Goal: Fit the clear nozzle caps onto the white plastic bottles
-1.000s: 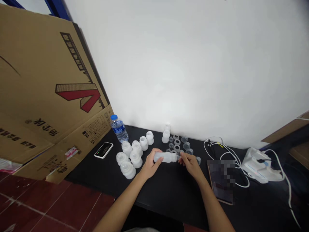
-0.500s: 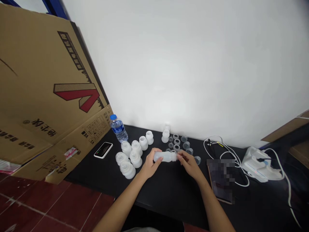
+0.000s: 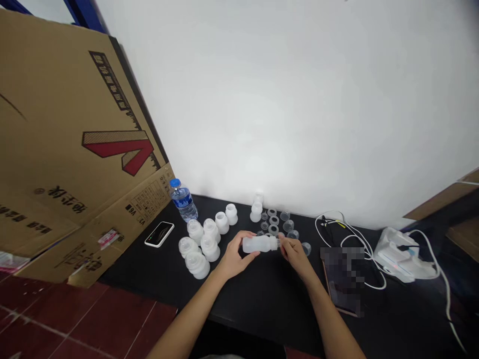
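Observation:
My left hand [image 3: 235,257] is wrapped round a frosted white baby bottle [image 3: 258,244], which lies sideways above the black table. At its right end, my right hand [image 3: 294,253] pinches the clear nipple [image 3: 279,243] between thumb and fingers. Clear rings [image 3: 273,230] and small clear nipples [image 3: 264,225] are laid out just behind the bottle. A column of clear dome caps [image 3: 288,226] stands beyond my right hand. To the left of my left hand, several white capped bottles [image 3: 197,265] stand in a group, with two open-topped ones [image 3: 222,223] behind them.
A water bottle [image 3: 183,201] and a phone [image 3: 159,234] sit at the table's left. Large cardboard [image 3: 56,149] leans beside it. To the right are a dark tablet [image 3: 341,284], white cables [image 3: 374,259] and a white device [image 3: 402,255]. A white wall [image 3: 284,109] rises behind.
The bottle has shifted slightly to the right with both hands. My right hand's fingers have closed in more tightly at the bottle's nipple end.

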{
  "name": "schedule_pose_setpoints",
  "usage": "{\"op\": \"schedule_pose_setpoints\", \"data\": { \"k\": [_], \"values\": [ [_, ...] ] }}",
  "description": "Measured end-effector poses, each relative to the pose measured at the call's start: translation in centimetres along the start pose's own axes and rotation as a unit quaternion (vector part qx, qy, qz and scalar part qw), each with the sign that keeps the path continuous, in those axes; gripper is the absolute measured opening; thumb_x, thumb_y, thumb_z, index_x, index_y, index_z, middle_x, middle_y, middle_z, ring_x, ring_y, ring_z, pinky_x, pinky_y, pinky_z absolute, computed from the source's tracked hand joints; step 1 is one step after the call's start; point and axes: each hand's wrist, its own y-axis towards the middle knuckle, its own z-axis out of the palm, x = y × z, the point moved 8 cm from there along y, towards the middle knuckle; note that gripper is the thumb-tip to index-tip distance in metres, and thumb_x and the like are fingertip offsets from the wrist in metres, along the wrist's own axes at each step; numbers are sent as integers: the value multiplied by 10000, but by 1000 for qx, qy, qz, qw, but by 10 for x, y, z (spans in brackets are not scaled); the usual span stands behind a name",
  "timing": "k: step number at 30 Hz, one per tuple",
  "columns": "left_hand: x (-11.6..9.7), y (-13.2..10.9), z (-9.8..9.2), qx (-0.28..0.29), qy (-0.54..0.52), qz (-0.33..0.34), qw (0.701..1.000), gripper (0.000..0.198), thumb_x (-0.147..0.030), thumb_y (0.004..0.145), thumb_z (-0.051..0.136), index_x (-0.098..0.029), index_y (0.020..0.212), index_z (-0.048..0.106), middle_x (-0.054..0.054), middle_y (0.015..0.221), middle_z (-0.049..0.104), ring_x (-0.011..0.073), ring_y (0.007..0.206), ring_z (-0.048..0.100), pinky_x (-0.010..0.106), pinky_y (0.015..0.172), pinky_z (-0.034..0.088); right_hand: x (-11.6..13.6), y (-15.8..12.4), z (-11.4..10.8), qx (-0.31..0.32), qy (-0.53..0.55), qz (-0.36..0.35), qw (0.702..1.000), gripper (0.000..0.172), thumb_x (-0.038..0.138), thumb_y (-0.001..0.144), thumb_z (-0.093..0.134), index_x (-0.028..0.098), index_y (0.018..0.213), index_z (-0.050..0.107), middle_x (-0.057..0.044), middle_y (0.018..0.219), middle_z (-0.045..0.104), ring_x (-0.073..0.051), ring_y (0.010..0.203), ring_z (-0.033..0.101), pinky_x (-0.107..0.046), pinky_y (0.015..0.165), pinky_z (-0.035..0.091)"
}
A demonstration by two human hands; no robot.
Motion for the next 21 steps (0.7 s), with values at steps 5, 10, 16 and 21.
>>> {"op": "schedule_pose_setpoints", "data": {
  "k": [5, 10, 16, 21],
  "values": [
    [12, 0, -6, -47, -29, -37, 998, 428, -447, 965, 793, -246, 1292, 604, 94, 1240, 731, 240, 1075, 757, 390, 921, 643, -3, 1, -16, -57, 18, 12, 998, 732, 805, 1039, 457, 241, 588, 574, 6, 516, 493, -170, 482, 439, -314, 502, 324],
    [12, 1, -9, -64, -28, -34, 997, 419, -471, 979, 770, -244, 1285, 596, 86, 1195, 737, 221, 1013, 760, 369, 874, 649, 0, 2, -25, -87, 23, 0, 996, 656, 774, 997, 587, 251, 604, 543, 20, 546, 470, -169, 502, 437, -306, 499, 324],
    [10, 0, -8, -57, -29, -26, 998, 403, -445, 977, 776, -242, 1278, 601, 82, 1189, 719, 216, 1018, 750, 365, 886, 645, 2, 1, -17, -73, 36, 4, 997, 559, 767, 975, 627, 257, 748, 588, 35, 601, 517, -157, 492, 438, -290, 478, 344],
    [10, 0, -8, -55, -28, -23, 998, 399, -436, 981, 771, -243, 1284, 596, 86, 1197, 719, 219, 1017, 747, 371, 881, 644, 2, 2, -18, -72, 38, 5, 997, 550, 760, 970, 645, 260, 750, 587, 38, 597, 516, -155, 480, 431, -298, 486, 341]
  ]
}}
